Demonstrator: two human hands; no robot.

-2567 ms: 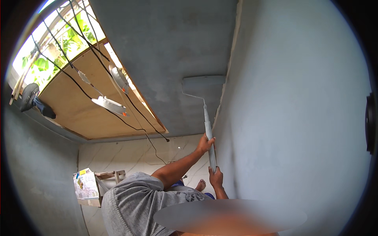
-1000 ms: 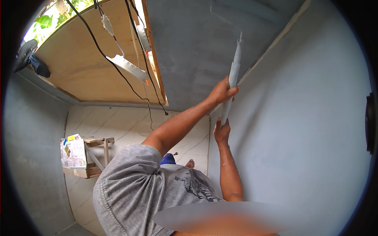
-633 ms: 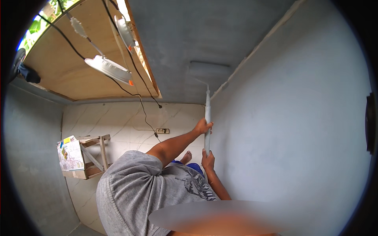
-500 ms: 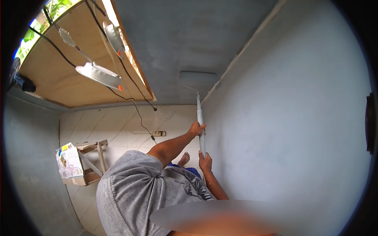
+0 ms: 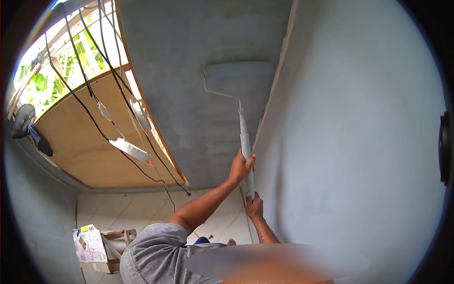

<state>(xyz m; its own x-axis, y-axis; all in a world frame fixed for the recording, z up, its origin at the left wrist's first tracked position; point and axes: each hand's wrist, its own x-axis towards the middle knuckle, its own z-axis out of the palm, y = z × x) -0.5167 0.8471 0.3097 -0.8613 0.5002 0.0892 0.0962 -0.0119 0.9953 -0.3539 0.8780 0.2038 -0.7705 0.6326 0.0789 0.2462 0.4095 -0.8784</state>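
We hold the paint roller (image 5: 243, 124) by its pole (image 5: 245, 143), the fingers of our left hand (image 5: 241, 167) wrapped around its middle and those of our right hand (image 5: 255, 208) curled about its lower end. The roller's head (image 5: 239, 70) lies against the grey wall (image 5: 179, 38), just beside the corner (a pale, ragged strip (image 5: 284, 49) marks it). Two white lamps (image 5: 130, 151) hang before a wooden board (image 5: 97, 142).

Over the link I have the left forearm (image 5: 210, 201) slanting up and rightward, ending in the left hand (image 5: 240, 169), its fingers wrapped in a closed grip. The right hand (image 5: 255, 207) sits lower, just beside it, likewise curled, its right forearm (image 5: 267, 231) angling up leftward.
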